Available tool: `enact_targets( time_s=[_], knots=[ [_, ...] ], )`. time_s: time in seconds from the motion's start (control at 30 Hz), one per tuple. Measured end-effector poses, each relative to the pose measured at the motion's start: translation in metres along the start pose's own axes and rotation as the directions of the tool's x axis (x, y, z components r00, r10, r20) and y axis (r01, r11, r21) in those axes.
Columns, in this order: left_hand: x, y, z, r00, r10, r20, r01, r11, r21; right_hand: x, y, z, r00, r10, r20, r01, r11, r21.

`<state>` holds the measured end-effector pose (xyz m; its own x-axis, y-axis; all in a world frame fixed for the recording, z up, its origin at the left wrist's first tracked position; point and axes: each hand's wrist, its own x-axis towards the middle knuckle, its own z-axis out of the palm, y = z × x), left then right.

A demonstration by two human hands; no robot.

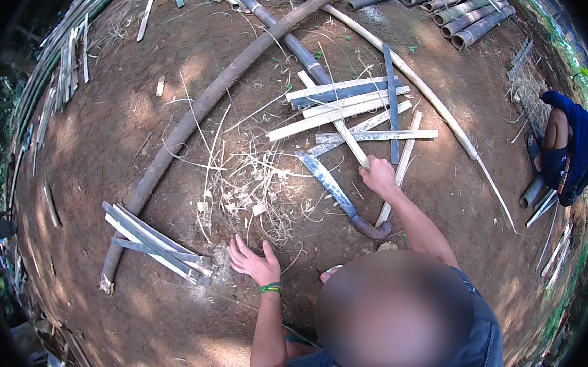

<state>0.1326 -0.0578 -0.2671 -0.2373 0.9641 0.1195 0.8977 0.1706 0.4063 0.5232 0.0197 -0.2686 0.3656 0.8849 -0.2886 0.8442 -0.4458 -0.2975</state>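
Observation:
My right hand (379, 177) is closed round the near end of a pale split bamboo slat (342, 127), which slants away across a loose pile of bamboo slats (370, 101). A machete (329, 183) with a dark curved handle lies on the ground just left of that hand. My left hand (253, 260) is open, fingers spread and nothing in it. It hovers over or rests on the dirt; I cannot tell which. To its left a small bundle of slats (155, 245) leans across a long pole. Thin curled bamboo shavings (253, 183) lie scattered beyond it.
A long brown pole (213, 97) crosses a dark bamboo pole (302, 53) ahead. A thin pale pole (431, 95) runs down the right. Cut bamboo stems (463, 15) are stacked at the far right. Another person in blue (574, 143) crouches at the right edge.

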Motion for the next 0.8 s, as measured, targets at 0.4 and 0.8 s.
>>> enact_targets(
  time_s=[0.4,0.8],
  knots=[
    [0.022,0.049,-0.016,0.789,-0.015,0.615,0.559,0.433,-0.707,-0.239,-0.059,0.035,0.768,-0.504,0.395,0.028,0.643,0.766],
    [0.127,0.037,-0.136,0.871,-0.246,0.426,0.374,-0.230,-0.898,-0.228,-0.112,0.020,0.515,-0.674,0.529,0.521,0.737,0.431]
  ],
)
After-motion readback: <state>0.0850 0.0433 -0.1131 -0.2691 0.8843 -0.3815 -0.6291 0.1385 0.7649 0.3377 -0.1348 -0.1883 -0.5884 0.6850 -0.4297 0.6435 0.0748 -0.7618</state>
